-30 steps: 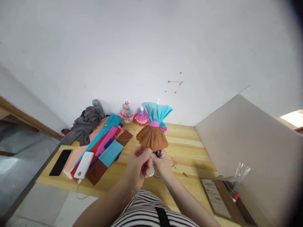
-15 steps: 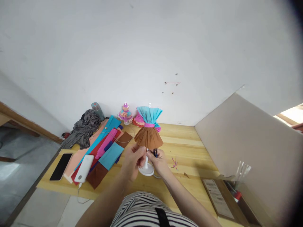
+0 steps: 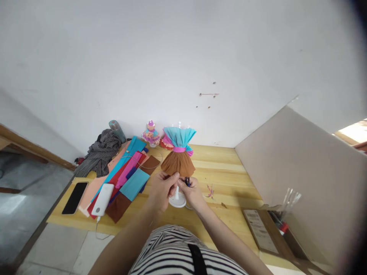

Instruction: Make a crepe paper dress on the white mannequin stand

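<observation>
A paper doll dress (image 3: 178, 152) with a brown skirt, a pink waistband and a blue top stands on a white stand (image 3: 177, 199) on the wooden table (image 3: 229, 179). My left hand (image 3: 161, 189) pinches the lower hem of the brown skirt. My right hand (image 3: 191, 192) is closed beside it, with a dark blue scissor handle showing in its fingers, and its fingertips meet the left hand at the stand's stem.
Coloured paper sheets (image 3: 126, 177), a white power bank (image 3: 103, 194) and a black phone (image 3: 75, 192) lie at the left. Striped cloth (image 3: 99, 153), a bottle (image 3: 116, 130) and two small doll dresses (image 3: 151, 134) stand by the wall. A grey board (image 3: 301, 164) and an open box (image 3: 275, 233) lie at the right.
The dress has come down from being held up, and its white stand now rests on the table. Both hands lowered with it and stay at the skirt hem.
</observation>
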Demonstrator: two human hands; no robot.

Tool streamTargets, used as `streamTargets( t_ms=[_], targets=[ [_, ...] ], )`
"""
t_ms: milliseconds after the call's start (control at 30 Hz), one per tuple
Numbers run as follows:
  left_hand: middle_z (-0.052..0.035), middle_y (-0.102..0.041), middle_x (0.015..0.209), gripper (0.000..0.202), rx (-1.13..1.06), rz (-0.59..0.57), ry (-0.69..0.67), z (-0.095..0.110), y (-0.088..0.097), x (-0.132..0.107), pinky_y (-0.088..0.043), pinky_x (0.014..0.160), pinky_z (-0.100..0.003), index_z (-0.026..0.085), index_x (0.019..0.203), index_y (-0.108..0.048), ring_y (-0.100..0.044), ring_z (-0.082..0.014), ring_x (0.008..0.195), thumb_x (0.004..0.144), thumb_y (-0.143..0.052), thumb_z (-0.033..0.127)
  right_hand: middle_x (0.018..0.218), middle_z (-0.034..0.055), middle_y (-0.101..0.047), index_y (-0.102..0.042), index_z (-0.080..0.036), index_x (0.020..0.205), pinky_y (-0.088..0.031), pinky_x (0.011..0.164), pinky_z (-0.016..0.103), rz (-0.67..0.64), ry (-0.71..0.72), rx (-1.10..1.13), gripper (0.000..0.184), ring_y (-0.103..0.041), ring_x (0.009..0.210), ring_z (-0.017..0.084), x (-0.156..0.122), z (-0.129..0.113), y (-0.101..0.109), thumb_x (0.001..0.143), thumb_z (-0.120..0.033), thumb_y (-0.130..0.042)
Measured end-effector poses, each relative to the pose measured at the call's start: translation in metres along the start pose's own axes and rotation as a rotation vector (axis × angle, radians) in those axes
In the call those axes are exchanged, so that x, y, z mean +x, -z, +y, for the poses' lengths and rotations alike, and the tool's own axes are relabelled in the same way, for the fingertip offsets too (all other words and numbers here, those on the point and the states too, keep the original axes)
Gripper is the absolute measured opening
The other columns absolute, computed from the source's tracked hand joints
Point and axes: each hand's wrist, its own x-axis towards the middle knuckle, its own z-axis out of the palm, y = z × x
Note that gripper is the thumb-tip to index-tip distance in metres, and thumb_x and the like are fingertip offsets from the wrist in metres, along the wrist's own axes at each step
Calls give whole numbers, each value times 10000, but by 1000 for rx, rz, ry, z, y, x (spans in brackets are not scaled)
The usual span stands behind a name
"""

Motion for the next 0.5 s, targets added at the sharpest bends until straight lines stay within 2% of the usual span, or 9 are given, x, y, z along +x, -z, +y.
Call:
streamTargets(
  t_ms=[100, 200, 333, 500],
  targets=[
    [81, -394, 377, 398, 42, -6, 29, -1, 5, 0, -144, 365, -208, 158, 541, -509, -287, -26, 318, 573, -792, 436, 573, 7, -602, -662, -160, 603, -417, 541, 248, -32, -2, -19, 342, -510, 552, 136, 1, -1, 3, 735, -473, -696],
    [70, -451, 432, 366, 76, 7, 24, -2, 16, 2, -152, 372, -203, 143, 630, -590, -303, -27, 342, 595, -787, 450, 562, -15, -569, -667, -161, 639, -389, 536, 240, -19, 6, -42, 310, -463, 530, 117, 1, -2, 6, 748, -450, -680],
    [62, -457, 434, 361, 127, 54, -70, -6, 33, 11, -217, 411, -190, 144, 591, -584, -335, -38, 397, 597, -792, 439, 577, -16, -553, -667, -156, 637, -371, 546, 238, -33, 19, -81, 282, -447, 543, 114, 1, -4, 7, 756, -412, -669],
    [37, -521, 488, 361, 223, 28, -40, -13, 39, 15, -264, 434, -194, 135, 687, -643, -390, -60, 437, 628, -769, 469, 602, -23, -526, -662, -164, 696, -374, 571, 238, -71, 48, -110, 240, -457, 586, 123, 1, -8, 2, 794, -381, -631]
  ],
)
